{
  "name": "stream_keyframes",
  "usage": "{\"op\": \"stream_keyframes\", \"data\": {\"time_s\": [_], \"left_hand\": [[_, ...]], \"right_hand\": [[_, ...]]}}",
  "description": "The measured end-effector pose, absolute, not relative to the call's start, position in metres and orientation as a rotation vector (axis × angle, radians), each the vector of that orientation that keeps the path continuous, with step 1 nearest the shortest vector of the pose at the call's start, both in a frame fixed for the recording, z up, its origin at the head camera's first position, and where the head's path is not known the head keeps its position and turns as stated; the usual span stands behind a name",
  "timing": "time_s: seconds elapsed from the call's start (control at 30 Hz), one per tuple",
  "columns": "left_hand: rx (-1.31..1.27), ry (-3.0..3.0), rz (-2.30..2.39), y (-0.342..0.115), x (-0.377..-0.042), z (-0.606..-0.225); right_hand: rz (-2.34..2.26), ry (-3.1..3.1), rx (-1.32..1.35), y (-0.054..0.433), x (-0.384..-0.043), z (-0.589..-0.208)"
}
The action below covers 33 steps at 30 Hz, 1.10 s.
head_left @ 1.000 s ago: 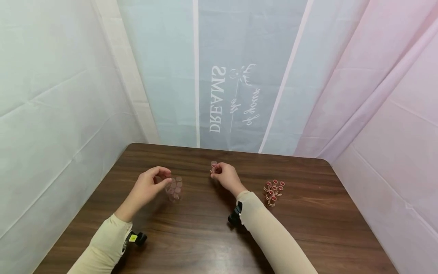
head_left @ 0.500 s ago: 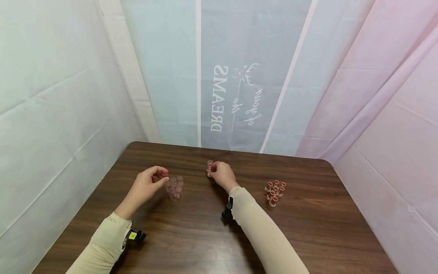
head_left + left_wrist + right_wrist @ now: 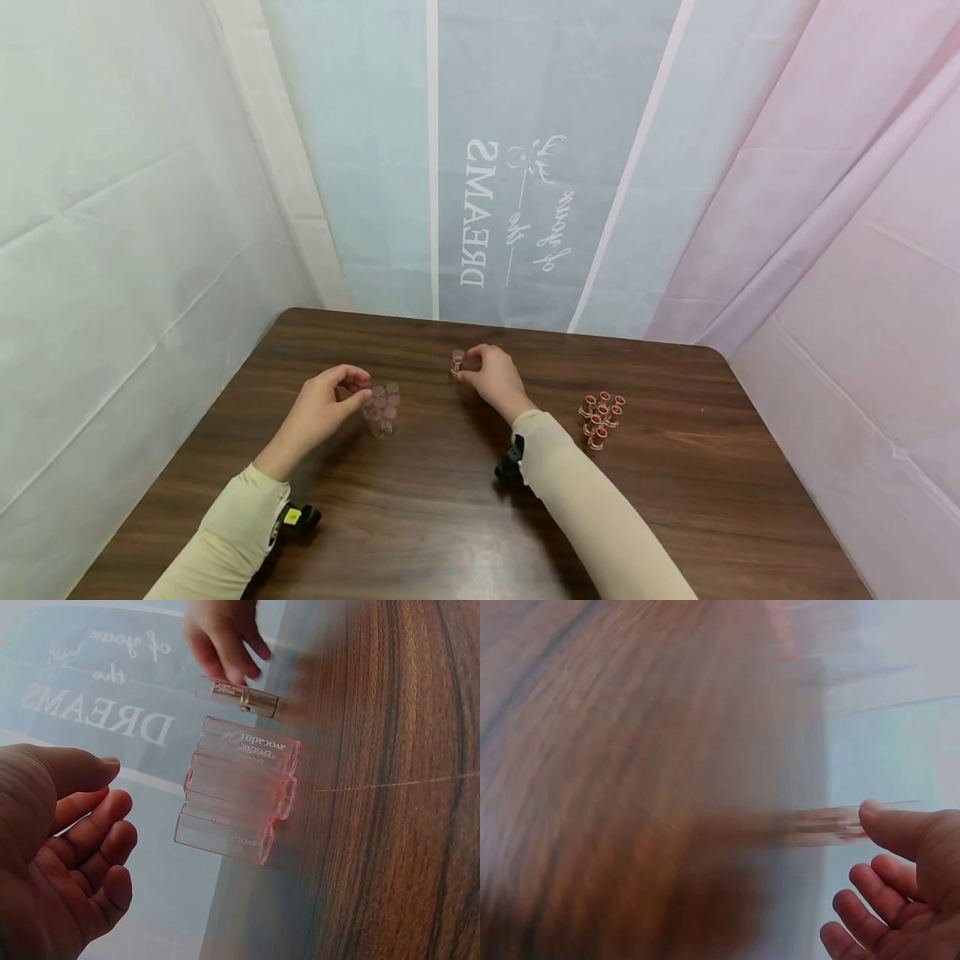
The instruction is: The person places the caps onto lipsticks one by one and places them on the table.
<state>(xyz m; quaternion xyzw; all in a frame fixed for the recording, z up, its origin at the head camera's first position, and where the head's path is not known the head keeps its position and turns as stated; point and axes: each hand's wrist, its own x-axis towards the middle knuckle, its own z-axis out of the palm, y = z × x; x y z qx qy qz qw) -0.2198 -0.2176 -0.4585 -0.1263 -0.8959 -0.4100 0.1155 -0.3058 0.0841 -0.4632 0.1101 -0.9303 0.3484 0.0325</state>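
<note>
My right hand (image 3: 497,383) is beside a single lipstick (image 3: 457,364) standing upright on the table, with a gold base and a clear cap. In the left wrist view, its fingers are spread and the fingertips are at the lipstick (image 3: 238,696); whether they touch is hard to tell. The right wrist view is blurred, with the thumb by the tube. My left hand (image 3: 318,408) has relaxed fingers and holds nothing, just left of a cluster of clear pinkish caps (image 3: 382,408). Lettering on the caps (image 3: 240,787) reads "avocado".
Several uncapped lipsticks (image 3: 600,417), gold with red tops, stand grouped on the right side of the brown wooden table (image 3: 420,517). A fabric curtain (image 3: 510,83) with printed words hangs behind the far edge, and pale cloth walls (image 3: 112,208) flank the table.
My right hand has moved slightly left with the lipstick, then drawn a little back to the right of it, its fingers loosening. The left hand has stayed almost still by the caps.
</note>
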Motion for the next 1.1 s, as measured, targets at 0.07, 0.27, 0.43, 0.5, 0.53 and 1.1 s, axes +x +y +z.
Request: {"op": "stream_keyframes", "data": {"time_s": [0.07,0.27,0.43,0.5,0.53,1.1], "left_hand": [[-0.371,-2.621,-1.198,-0.218,-0.219,-0.457],[-0.379,-2.618,-1.176,-0.219,-0.219,-0.454],[-0.386,-2.616,-1.173,-0.218,-0.221,-0.455],[-0.394,-2.619,-1.173,-0.217,-0.223,-0.456],[-0.397,-2.622,-1.172,-0.216,-0.223,-0.456],[-0.383,-2.656,-1.158,-0.219,-0.221,-0.462]], "right_hand": [[1.078,-2.806,0.367,0.092,-0.3,-0.451],[1.166,-2.606,0.469,0.124,-0.269,-0.413],[1.239,-2.491,0.496,0.157,-0.238,-0.397],[1.246,-2.462,0.484,0.168,-0.226,-0.397],[1.252,-2.449,0.48,0.173,-0.221,-0.398],[1.266,-2.443,0.455,0.2,-0.179,-0.418]]}}
